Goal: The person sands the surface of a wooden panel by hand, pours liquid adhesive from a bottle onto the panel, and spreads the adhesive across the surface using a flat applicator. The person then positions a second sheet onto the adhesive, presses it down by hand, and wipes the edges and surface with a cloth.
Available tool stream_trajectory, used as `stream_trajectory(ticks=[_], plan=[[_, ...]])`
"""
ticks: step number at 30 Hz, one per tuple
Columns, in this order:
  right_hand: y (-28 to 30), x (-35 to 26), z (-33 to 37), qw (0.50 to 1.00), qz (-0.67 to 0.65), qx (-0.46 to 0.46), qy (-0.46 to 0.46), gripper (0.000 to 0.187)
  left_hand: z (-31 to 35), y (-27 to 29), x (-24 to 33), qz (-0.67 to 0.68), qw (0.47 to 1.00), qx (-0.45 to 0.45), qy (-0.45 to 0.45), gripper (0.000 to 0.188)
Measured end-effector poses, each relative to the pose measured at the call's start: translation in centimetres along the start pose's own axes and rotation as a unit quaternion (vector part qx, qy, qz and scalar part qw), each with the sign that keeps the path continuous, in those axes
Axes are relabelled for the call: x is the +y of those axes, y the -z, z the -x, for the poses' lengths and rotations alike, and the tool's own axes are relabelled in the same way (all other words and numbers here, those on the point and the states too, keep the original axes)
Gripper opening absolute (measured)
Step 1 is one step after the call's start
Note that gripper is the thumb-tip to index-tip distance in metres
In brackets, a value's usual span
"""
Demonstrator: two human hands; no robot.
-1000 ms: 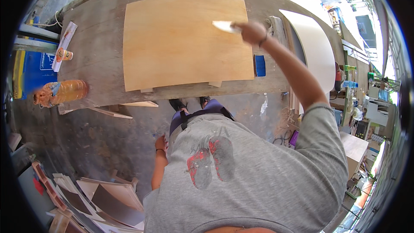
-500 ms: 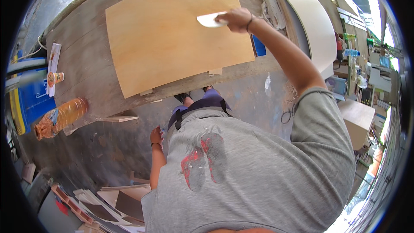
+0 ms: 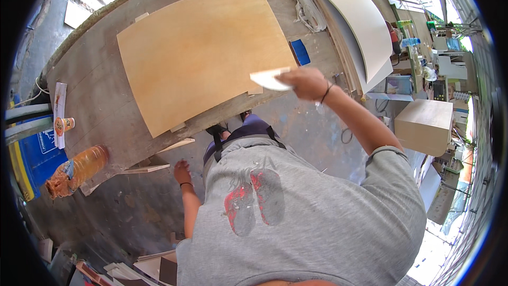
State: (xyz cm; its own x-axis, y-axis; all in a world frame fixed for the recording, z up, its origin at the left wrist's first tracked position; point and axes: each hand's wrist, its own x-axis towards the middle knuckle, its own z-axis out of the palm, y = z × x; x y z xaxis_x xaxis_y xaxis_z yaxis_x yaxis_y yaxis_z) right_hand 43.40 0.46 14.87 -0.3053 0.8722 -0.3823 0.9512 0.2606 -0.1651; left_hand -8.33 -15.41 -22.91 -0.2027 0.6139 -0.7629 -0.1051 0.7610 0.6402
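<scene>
My right hand [image 3: 305, 83] is closed on a white flat scraper [image 3: 271, 79], slightly smeared by motion, at the near right edge of a tan wooden panel [image 3: 203, 53]. The scraper overlaps the panel's edge in view; whether it touches is unclear. The panel lies on a worn wooden table [image 3: 87, 95], with small wood pieces [image 3: 255, 90] showing under its edges. Low at my left side hangs my left hand [image 3: 182, 172], away from the table, its fingers loosely bent and nothing visible in them.
A blue flat piece [image 3: 300, 52] and a whitish folded cloth [image 3: 309, 11] lie right of the panel, beside white curved sheets [image 3: 352, 13]. At the left are an orange-white cup [image 3: 64, 125], a large plastic bottle [image 3: 84, 164] and a blue bin [image 3: 39, 153]. A wooden box [image 3: 423, 125] stands right.
My right hand, with the scraper, has moved from over the panel's far right part to its near right edge. My left hand has swung slightly outward. The whole view has shifted.
</scene>
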Motion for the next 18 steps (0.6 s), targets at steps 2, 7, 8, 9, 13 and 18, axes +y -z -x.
stream_trajectory(ticks=[2,7,8,9,13,18], plan=[[-0.3,2.0,-1.6,0.985,-0.007,0.168,0.047,0.051,1.2,2.4,4.4,0.114,0.989,0.09,0.038,0.029],[-4.2,5.4,-1.5,0.979,0.105,0.144,0.104,0.052,6.2,3.2,15.2,0.096,0.965,0.236,-0.065,0.025],[-2.7,5.7,-1.7,0.989,0.097,0.073,0.082,0.053,6.6,4.0,15.6,0.116,0.957,0.249,-0.092,0.026],[-0.7,5.3,-1.8,0.994,0.086,-0.003,0.06,0.054,7.3,5.2,15.7,0.131,0.949,0.264,-0.116,0.027],[1.1,8.1,-7.4,0.998,0.053,0.014,-0.024,0.056,9.9,5.6,21.8,0.089,0.875,0.401,-0.256,0.051],[2.2,7.9,-13.0,0.997,0.083,-0.004,-0.001,0.052,11.0,10.0,31.3,-0.025,0.808,0.461,-0.366,0.098]])
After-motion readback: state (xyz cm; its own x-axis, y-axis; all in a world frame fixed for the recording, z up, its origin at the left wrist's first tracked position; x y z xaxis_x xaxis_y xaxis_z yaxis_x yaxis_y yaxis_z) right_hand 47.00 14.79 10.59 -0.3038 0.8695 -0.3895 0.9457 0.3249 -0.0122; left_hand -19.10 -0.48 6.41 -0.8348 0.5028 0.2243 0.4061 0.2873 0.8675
